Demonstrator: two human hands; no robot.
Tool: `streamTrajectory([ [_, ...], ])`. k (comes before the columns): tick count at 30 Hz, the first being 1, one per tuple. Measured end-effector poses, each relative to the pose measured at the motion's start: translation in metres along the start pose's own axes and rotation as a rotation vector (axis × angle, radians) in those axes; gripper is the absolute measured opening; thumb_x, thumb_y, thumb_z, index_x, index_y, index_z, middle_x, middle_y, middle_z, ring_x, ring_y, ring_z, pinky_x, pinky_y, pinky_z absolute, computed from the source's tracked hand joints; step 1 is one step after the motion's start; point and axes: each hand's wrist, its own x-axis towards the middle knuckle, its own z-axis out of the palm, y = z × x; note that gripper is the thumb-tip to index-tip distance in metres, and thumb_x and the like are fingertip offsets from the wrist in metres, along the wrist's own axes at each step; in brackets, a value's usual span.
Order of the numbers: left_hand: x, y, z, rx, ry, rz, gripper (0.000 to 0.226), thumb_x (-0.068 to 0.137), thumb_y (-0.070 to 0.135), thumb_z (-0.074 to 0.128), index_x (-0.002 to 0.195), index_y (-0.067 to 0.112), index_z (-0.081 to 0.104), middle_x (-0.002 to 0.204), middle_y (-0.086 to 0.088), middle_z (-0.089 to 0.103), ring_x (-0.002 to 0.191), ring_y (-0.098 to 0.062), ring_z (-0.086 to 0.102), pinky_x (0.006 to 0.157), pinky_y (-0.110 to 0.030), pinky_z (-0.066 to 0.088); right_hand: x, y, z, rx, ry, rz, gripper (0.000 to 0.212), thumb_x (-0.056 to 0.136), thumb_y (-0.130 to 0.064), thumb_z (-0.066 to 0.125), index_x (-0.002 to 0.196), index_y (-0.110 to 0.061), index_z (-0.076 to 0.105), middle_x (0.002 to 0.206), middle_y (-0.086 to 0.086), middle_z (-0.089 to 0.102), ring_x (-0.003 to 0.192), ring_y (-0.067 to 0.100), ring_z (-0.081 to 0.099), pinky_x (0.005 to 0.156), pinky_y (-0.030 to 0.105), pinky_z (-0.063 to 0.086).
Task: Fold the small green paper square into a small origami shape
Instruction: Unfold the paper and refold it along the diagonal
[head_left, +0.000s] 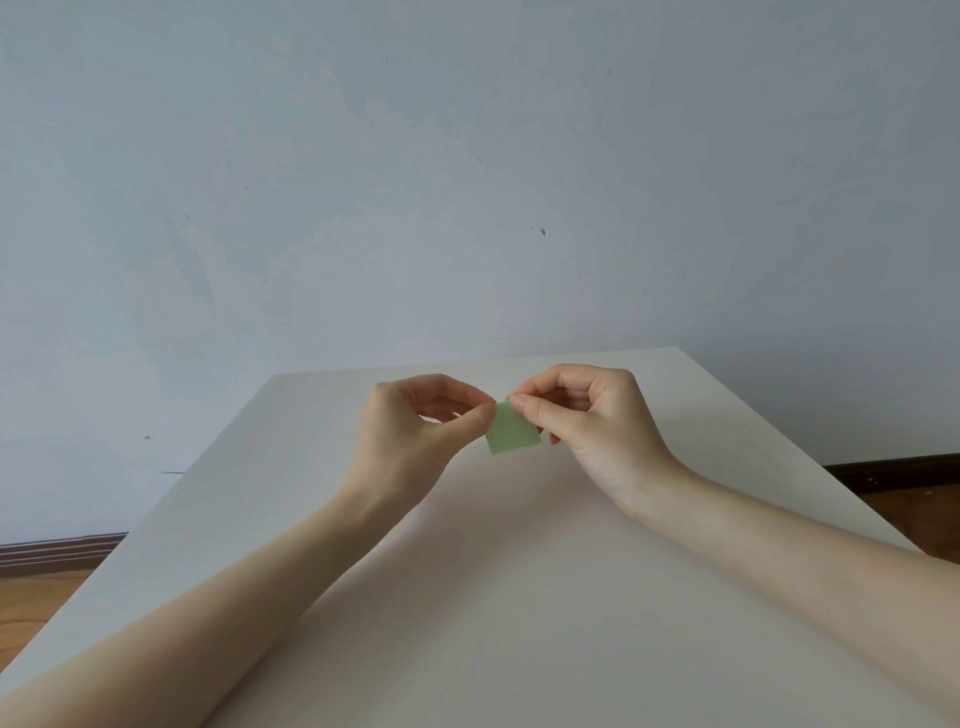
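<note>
Both hands hold the green paper (511, 428) up above the white worktop (519, 597). Left hand (415, 431) pinches its upper left edge; right hand (587, 421) pinches its top corner, fingers (535, 410) curled.

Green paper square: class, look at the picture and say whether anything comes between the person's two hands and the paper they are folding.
Nothing visible does. The left hand and the right hand both pinch the upper edge of the green paper square directly, holding it in the air over the white table.
</note>
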Motion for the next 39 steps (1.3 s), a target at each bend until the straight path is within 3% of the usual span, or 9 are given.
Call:
streamTrajectory([
  [4, -0.0013, -0.0006, -0.0006, 0.064, 0.025, 0.089, 0.016, 0.072, 0.015, 0.07, 0.076, 0.03, 0.071, 0.072, 0.015, 0.07, 0.061, 0.001, 0.053, 0.055, -0.007, 0.038, -0.0012, 0.0008, 0.0009, -0.043, 0.014, -0.041, 0.015, 0.08, -0.006, 0.068, 0.067, -0.015, 0.07, 0.064, -0.009, 0.066, 0.058, 0.004, 0.053, 0.056, 0.013, 0.041],
  [10, -0.0019, 0.0002, 0.0, 0.134, 0.024, 0.101, 0.009, 0.07, 0.02, 0.072, 0.064, 0.025, 0.071, 0.061, 0.017, 0.067, 0.058, 0.002, 0.053, 0.05, -0.007, 0.035, -0.0024, 0.0016, 0.0013, -0.088, 0.003, -0.078, 0.011, 0.079, -0.008, 0.069, 0.07, -0.013, 0.072, 0.068, -0.004, 0.07, 0.064, 0.01, 0.06, 0.065, 0.021, 0.049],
  [15, -0.0009, -0.0002, 0.0001, 0.131, 0.015, 0.105, 0.012, 0.069, 0.015, 0.071, 0.061, 0.023, 0.068, 0.062, 0.013, 0.068, 0.06, -0.001, 0.057, 0.052, -0.009, 0.038, -0.0035, 0.0016, 0.0022, -0.107, -0.014, -0.088, 0.011, 0.079, -0.008, 0.07, 0.07, -0.014, 0.073, 0.068, -0.005, 0.071, 0.062, 0.007, 0.059, 0.063, 0.018, 0.046],
  [20, 0.0017, 0.002, -0.0017, 0.127, 0.013, 0.065, 0.007, 0.068, 0.017, 0.07, 0.063, 0.022, 0.071, 0.063, 0.012, 0.07, 0.063, -0.002, 0.06, 0.056, -0.01, 0.044, -0.0017, 0.0012, 0.0011, -0.107, -0.002, -0.083, 0.012, 0.079, -0.009, 0.07, 0.07, -0.017, 0.073, 0.07, -0.005, 0.071, 0.063, 0.006, 0.059, 0.064, 0.019, 0.047],
  [26, 0.0021, 0.0045, -0.0045, 0.125, 0.018, 0.014, 0.009, 0.07, 0.013, 0.07, 0.066, 0.02, 0.073, 0.058, 0.016, 0.068, 0.058, 0.006, 0.058, 0.051, -0.004, 0.039, -0.0002, 0.0015, 0.0006, -0.106, 0.021, -0.072, 0.012, 0.079, -0.009, 0.07, 0.069, -0.016, 0.072, 0.069, -0.006, 0.07, 0.063, 0.007, 0.058, 0.065, 0.022, 0.047],
  [34, 0.0009, 0.0065, -0.0046, 0.136, 0.031, -0.01, 0.006, 0.072, 0.013, 0.072, 0.068, 0.018, 0.073, 0.052, 0.02, 0.064, 0.053, 0.007, 0.058, 0.046, -0.004, 0.036, -0.001, 0.0028, 0.0011, -0.112, 0.046, -0.064, 0.013, 0.079, -0.01, 0.07, 0.068, -0.018, 0.071, 0.067, -0.011, 0.069, 0.061, 0.002, 0.057, 0.064, 0.015, 0.045],
  [39, 0.0035, 0.0009, -0.0067, 0.131, 0.073, -0.083, 0.01, 0.071, 0.012, 0.071, 0.068, 0.02, 0.074, 0.061, 0.009, 0.07, 0.054, 0.005, 0.06, 0.045, -0.004, 0.038, 0.001, 0.0035, -0.0022, -0.081, 0.094, -0.049, 0.012, 0.08, -0.01, 0.07, 0.069, -0.016, 0.071, 0.068, -0.009, 0.069, 0.064, 0.004, 0.058, 0.066, 0.016, 0.046],
])
